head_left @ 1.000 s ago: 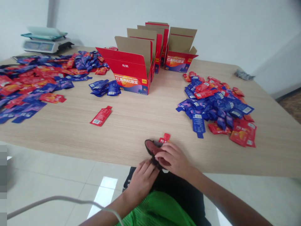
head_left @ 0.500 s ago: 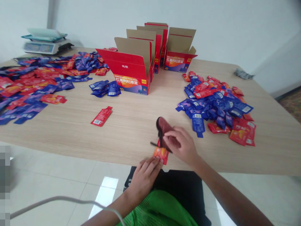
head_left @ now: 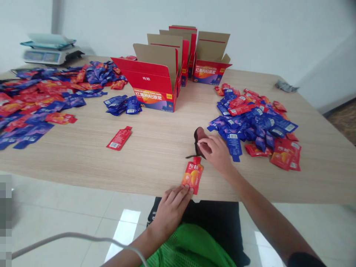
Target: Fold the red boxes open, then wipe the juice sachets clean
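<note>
My right hand (head_left: 216, 151) is closed on a dark red cloth (head_left: 198, 138), holding it on the wooden table (head_left: 155, 148) just left of the right pile of red and blue sachets (head_left: 254, 126). My left hand (head_left: 169, 211) rests at the table's near edge, fingers stretched out, its fingertips touching the bottom of a red and orange sachet (head_left: 192, 175) that lies flat in front of me. The cloth sits just beyond that sachet's top.
Several open red cartons (head_left: 155, 79) stand at the table's back centre. A large spread of sachets (head_left: 41, 96) covers the left side, with a small blue heap (head_left: 124, 104) and a single red sachet (head_left: 119, 138) nearer. A scale (head_left: 50, 52) is at far left. A white cable (head_left: 72, 237) crosses below.
My right hand has carried the cloth away from the near edge toward the right pile, uncovering the red and orange sachet. My left hand stayed at the edge on that sachet.
</note>
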`<control>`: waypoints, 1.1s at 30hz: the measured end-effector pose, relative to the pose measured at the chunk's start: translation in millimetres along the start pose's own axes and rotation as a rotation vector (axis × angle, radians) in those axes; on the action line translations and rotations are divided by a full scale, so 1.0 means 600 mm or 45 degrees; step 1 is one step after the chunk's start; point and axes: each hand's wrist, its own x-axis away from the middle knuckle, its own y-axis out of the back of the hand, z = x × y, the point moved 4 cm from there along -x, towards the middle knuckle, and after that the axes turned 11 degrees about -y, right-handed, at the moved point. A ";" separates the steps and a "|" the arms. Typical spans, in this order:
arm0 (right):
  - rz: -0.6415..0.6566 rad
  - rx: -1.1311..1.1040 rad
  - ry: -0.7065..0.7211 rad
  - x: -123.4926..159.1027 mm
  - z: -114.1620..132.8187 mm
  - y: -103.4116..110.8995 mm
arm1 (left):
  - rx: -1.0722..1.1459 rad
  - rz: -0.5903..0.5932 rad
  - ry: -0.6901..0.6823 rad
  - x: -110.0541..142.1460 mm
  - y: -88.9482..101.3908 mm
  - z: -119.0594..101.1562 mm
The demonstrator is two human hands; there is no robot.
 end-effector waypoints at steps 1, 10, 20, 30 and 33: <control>-0.066 -0.067 -0.039 0.007 0.013 0.015 | 0.003 0.002 0.005 0.000 -0.001 0.000; 0.433 -0.266 0.235 0.149 0.093 -0.020 | 0.009 0.005 0.022 0.005 -0.011 -0.003; 0.052 -0.020 -0.017 -0.001 -0.005 -0.017 | -0.039 0.027 0.002 0.000 -0.003 -0.002; 0.435 -0.295 0.214 0.144 0.101 -0.023 | 0.018 -0.003 0.051 0.001 -0.009 -0.002; 0.377 -0.227 0.130 0.109 0.054 -0.045 | 0.032 0.022 0.049 -0.002 -0.005 -0.002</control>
